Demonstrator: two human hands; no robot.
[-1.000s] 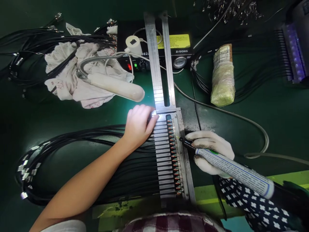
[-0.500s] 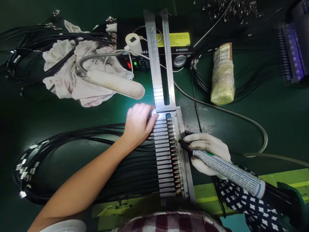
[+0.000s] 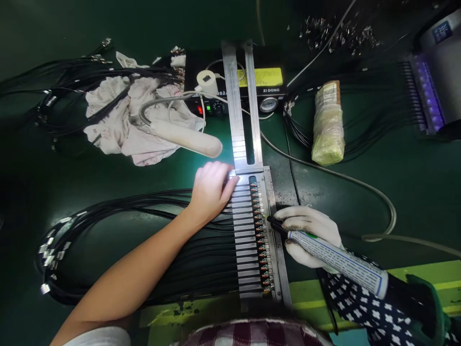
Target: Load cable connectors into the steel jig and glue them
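My bare left hand (image 3: 212,190) grips the upper left edge of a slotted metal fixture (image 3: 247,245), thumb on top and fingers curled. Thin black cables (image 3: 201,257) lie side by side in its slots, their small copper-coloured and silver ends (image 3: 260,222) lined up along the right side. My right hand (image 3: 313,235), in a stained white glove, is closed round a black glue dispensing syringe (image 3: 334,257) with a white printed label. The syringe is tilted, its dark tip at the fixture's right side, close to the cable ends; contact cannot be made out.
A white-tipped lamp (image 3: 187,138) on a bent neck shines near my left hand. Behind stand a black dispenser box (image 3: 270,98) and crumpled white cloths (image 3: 111,115). A wrapped yellowish block (image 3: 327,125) sits at right. Looped cables (image 3: 54,250) lie left; a hose (image 3: 382,197) curves across the right.
The view has shifted slightly, so most things sit a little lower in the picture. Both hands keep nearly the same places on the fixture and syringe.
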